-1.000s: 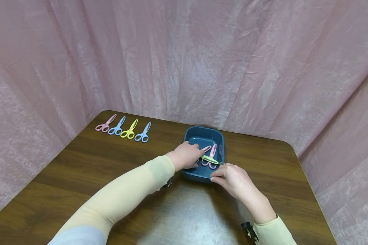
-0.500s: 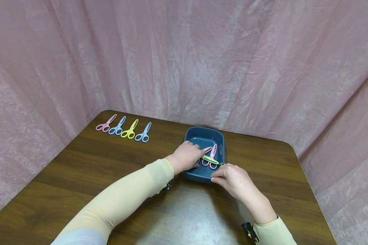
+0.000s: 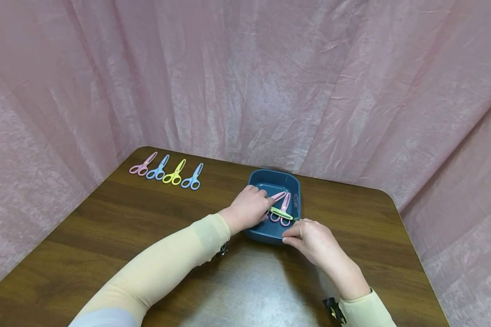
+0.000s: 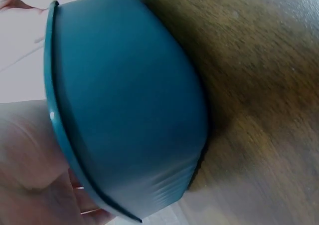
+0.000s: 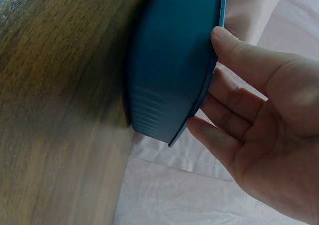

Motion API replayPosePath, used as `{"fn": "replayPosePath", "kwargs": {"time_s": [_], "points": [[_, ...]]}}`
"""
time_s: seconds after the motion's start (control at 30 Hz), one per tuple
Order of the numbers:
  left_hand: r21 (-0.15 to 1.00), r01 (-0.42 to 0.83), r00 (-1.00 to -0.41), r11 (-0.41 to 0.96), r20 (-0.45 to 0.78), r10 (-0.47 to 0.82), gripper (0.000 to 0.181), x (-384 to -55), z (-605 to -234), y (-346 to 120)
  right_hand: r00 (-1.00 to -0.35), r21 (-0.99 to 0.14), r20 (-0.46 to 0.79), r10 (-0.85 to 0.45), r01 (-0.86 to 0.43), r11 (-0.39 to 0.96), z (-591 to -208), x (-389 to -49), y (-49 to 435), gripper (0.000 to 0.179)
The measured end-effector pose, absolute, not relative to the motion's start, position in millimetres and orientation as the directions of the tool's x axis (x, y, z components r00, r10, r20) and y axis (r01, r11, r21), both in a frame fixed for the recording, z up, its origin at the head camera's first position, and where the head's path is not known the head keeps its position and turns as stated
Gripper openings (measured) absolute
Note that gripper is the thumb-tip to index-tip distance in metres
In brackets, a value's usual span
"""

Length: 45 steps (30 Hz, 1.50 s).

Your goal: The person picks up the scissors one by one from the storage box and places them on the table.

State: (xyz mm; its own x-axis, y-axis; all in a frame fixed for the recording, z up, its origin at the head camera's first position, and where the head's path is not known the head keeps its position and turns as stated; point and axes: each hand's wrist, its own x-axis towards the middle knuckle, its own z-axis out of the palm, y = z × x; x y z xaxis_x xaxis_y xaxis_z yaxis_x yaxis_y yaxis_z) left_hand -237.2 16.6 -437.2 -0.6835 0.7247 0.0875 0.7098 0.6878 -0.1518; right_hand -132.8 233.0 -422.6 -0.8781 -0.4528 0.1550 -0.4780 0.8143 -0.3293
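Observation:
A teal plastic bin (image 3: 274,171) stands on the table with several child-size scissors inside. My left hand (image 3: 247,209) reaches over its left side, fingers curled around the handle end of pink scissors (image 3: 278,196); the hand hides most of that end. A second pair of pink scissors (image 3: 286,202) lies to the right, with green scissors (image 3: 281,213) across it. At the bin's near right corner my right hand (image 3: 313,238) pinches the rim. In the right wrist view the thumb (image 5: 232,43) presses the outside, other fingers behind the rim.
At the table's far left lie pink scissors (image 3: 143,165), blue scissors (image 3: 158,168), yellow scissors (image 3: 174,172) and another blue pair (image 3: 192,177), in a slanted row. A pink curtain (image 3: 245,81) hangs behind the wooden table (image 3: 212,268).
The pink scissors at my left hand have shifted slightly away and to the right. My right hand stays on the bin's corner.

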Motion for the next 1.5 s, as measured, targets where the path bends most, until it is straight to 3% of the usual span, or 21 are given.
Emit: {"fn": "replayPosePath", "kwargs": {"time_s": [0.73,1.5], "points": [[-0.066,0.613,-0.731,0.788,0.330,0.597,0.052,-229,-427,-22,-0.882,-0.340,0.157,-0.445,-0.471,0.814,-422,-132,232,0.005],[-0.037,0.573,-0.687,0.818,0.524,0.504,0.036,-204,-436,-86,-0.885,-0.347,0.156,-0.438,-0.464,0.815,-421,-131,231,0.005]]}}
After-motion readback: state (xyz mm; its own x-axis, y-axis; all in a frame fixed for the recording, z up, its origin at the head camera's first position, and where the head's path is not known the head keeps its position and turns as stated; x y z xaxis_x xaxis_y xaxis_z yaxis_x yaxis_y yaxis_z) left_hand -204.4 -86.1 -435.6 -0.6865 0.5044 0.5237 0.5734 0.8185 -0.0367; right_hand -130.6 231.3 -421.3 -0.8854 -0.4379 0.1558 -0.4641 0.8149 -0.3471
